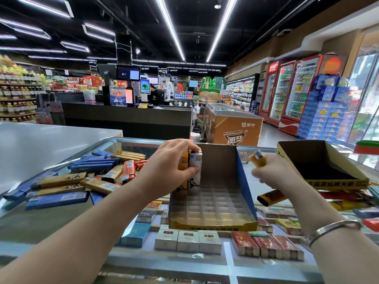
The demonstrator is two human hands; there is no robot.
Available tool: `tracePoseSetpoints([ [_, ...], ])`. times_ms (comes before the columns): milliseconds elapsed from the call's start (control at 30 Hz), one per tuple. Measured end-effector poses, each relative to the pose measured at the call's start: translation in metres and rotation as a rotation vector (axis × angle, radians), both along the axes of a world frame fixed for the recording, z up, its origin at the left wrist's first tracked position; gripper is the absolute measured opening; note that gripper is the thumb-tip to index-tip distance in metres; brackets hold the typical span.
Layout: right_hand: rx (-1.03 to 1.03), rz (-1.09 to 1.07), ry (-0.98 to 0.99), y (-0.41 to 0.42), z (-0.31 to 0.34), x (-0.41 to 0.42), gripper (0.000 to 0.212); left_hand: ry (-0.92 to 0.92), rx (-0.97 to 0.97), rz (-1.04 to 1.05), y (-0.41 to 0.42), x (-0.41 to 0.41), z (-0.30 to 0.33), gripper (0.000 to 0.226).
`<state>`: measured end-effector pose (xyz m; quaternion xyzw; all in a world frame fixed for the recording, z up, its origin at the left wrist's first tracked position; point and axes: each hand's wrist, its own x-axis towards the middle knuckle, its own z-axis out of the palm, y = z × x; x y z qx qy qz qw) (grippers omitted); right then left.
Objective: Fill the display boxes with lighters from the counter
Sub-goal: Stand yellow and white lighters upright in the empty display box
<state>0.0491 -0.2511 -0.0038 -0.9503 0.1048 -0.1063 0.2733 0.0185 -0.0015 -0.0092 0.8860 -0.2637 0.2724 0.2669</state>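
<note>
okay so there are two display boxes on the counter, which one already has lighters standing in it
The blue-sided display box in the middle, with lighters at its back left corner under the left hand. The yellow box to its right looks empty.

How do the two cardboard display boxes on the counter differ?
The centre box has a clear grid tray and holds upright lighters at its back left, gripped by the left hand; the right box shows a dark inside, no lighters visible. The centre box has blue sides; the right box looks yellow. Both are open-topped cardboard.
</note>
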Motion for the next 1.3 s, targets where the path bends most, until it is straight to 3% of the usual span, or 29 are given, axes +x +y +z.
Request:
tracePoseSetpoints([
  [100, -0.025, -0.052, -0.105, -0.01, 0.016, -0.01, 0.011, 0.007, -0.006, -0.006, 0.001, 0.001, -0.001, 0.038],
  [233, -0.164, -0.049, 0.153, -0.013, 0.025, -0.024, 0.017, 0.003, -0.015, -0.015, 0.0, 0.001, -0.001, 0.038],
  [367, -0.149, 0.001, 0.305, -0.007, 0.023, -0.031, 0.023, 0.006, -0.015, -0.015, 0.001, 0.0, 0.0, 0.038],
  [533, -0.287, 0.11, 0.284, 0.002, 0.014, -0.024, 0.024, 0.02, -0.011, -0.016, 0.0, -0.001, 0.0, 0.038],
  [767, -0.197, 0.154, 0.233, 0.01, 0.012, -0.015, 0.03, 0.034, -0.019, -0.014, 0.001, 0.0, 0.0, 0.037],
  [867, -0.079, 0.178, 0.206, 0.008, 0.015, -0.016, 0.025, 0.051, -0.03, -0.019, 0.001, 0.001, 0.0, 0.036],
  [1000, 0.431, 0.254, -0.031, 0.005, 0.026, -0.022, 0.026, 0.079, -0.033, -0.026, 0.001, 0.001, 0.001, 0.035],
  [1133, 0.816, 0.49, -0.195, 0.017, 0.039, -0.038, 0.037, 0.068, -0.005, -0.025, 0.0, -0.001, 0.003, 0.032],
  [1200, 0.844, 0.638, -0.201, 0.027, 0.04, -0.044, 0.041, 0.021, -0.018, -0.03, -0.002, -0.004, 0.007, 0.037],
  [1300, 0.774, 0.793, -0.218, 0.045, 0.033, -0.047, 0.028, -0.102, -0.095, -0.056, -0.006, -0.012, 0.014, 0.046],
])
